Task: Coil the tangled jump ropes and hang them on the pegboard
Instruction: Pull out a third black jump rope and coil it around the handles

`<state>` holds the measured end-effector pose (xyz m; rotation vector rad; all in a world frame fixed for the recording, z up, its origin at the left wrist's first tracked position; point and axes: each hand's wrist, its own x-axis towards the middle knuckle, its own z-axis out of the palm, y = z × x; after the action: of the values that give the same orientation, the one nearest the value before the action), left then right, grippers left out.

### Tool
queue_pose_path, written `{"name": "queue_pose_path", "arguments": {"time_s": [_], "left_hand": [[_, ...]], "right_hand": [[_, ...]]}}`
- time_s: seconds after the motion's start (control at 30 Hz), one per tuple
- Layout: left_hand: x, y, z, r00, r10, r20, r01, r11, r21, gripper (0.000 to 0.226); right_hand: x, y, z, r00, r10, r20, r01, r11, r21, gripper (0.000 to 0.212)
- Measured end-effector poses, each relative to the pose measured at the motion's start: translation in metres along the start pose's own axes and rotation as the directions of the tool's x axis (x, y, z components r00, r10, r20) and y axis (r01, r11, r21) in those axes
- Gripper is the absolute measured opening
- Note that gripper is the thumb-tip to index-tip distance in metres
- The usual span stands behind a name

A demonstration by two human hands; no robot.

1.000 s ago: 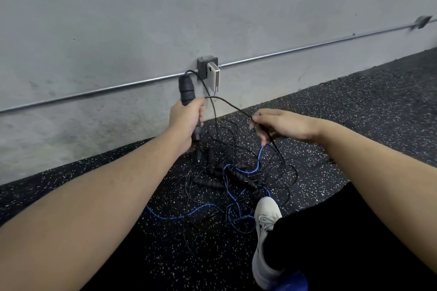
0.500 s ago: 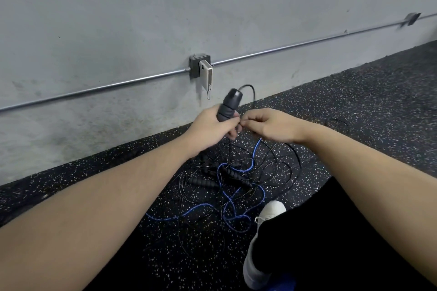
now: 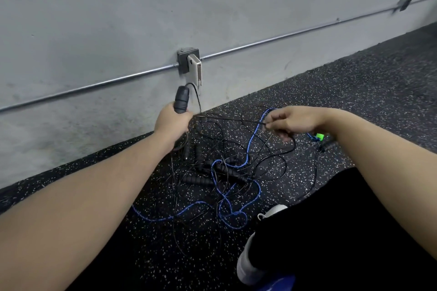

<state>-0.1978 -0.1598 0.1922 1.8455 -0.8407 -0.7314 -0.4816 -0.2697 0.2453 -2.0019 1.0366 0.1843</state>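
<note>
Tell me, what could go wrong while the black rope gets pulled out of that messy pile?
The black cord stretched between the left hand and right hand still runs into the tangle, so pulling harder may tighten knots. The blue rope crosses it near the right hand and could get dragged along. Loose loops lie by the white shoe and might snag it.

Speckled floor [image 3: 354,92] w/ tangled jump ropes [image 3: 227,172]

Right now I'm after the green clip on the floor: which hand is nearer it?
Right. The right hand hangs just left of and above the green clip, pinching black cord; the left hand is far left, gripping a black handle.
</note>
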Motion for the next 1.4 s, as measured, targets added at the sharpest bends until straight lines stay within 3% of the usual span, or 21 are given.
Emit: {"name": "queue_pose_path", "arguments": {"time_s": [0.13,0.3,0.43,0.53,0.63,0.73,0.83,0.93,1.0,1.07,1.13,1.2,1.3,1.4], "left_hand": [[-0.007,0.001,0.016,0.987,0.151,0.050,-0.158,0.962,0.224,0.018],[-0.033,0.026,0.043,0.902,0.365,0.230,-0.406,0.899,0.165,0.021],[-0.047,0.034,0.063,0.845,0.342,0.411,-0.402,0.913,0.067,0.022],[-0.047,0.035,0.072,0.854,0.278,0.440,-0.277,0.959,-0.068,0.025],[-0.040,0.035,0.069,0.896,0.192,0.400,-0.090,0.962,-0.260,0.017],[-0.028,0.034,0.056,0.928,0.084,0.362,0.104,0.876,-0.470,0.021],[-0.014,0.030,0.040,0.986,-0.100,0.137,0.162,0.791,-0.589,0.021],[-0.001,0.016,0.031,0.973,-0.189,-0.134,0.122,0.911,-0.395,0.017],[0.002,0.008,0.028,0.965,-0.079,-0.252,0.052,0.992,-0.112,0.019],[0.000,0.008,0.028,0.948,0.088,-0.307,-0.046,0.989,0.143,0.021],[-0.011,0.013,0.032,0.957,0.166,-0.236,-0.155,0.986,0.065,0.016],[-0.026,0.017,0.039,0.989,0.144,-0.032,-0.147,0.976,-0.161,0.010],[-0.048,0.020,0.055,0.948,0.093,0.304,0.012,0.945,-0.327,0.012],[-0.064,0.023,0.075,0.866,0.030,0.499,0.210,0.884,-0.418,0.022]], "right_hand": [[-0.004,-0.009,0.000,0.982,-0.093,-0.165,0.113,0.987,0.116,0.015],[-0.007,-0.022,0.006,0.971,-0.150,-0.184,0.151,0.988,-0.005,0.019],[-0.007,-0.024,0.012,0.968,-0.148,-0.203,0.168,0.982,0.086,0.028],[-0.008,-0.025,0.012,0.953,-0.127,-0.275,0.170,0.976,0.138,0.040],[-0.013,-0.026,0.009,0.958,-0.057,-0.282,0.122,0.969,0.217,0.056],[-0.018,-0.019,0.003,0.983,0.003,-0.182,0.032,0.981,0.190,0.065],[-0.016,-0.003,-0.001,0.999,0.047,-0.023,-0.044,0.991,0.129,0.047],[-0.009,0.003,0.002,0.998,0.059,0.012,-0.060,0.970,0.237,0.020],[-0.006,-0.003,0.004,0.999,0.037,-0.032,-0.024,0.942,0.334,0.017],[-0.003,-0.013,0.005,0.996,0.009,-0.091,0.033,0.893,0.449,0.016],[-0.001,-0.021,0.005,0.989,0.009,-0.150,0.080,0.814,0.576,0.014],[0.001,-0.028,0.005,0.982,0.036,-0.183,0.101,0.723,0.684,0.010],[0.005,-0.035,0.006,0.982,0.054,-0.179,0.114,0.585,0.803,0.006],[0.015,-0.040,0.012,0.980,0.063,-0.189,0.134,0.490,0.861,0.004]]}}
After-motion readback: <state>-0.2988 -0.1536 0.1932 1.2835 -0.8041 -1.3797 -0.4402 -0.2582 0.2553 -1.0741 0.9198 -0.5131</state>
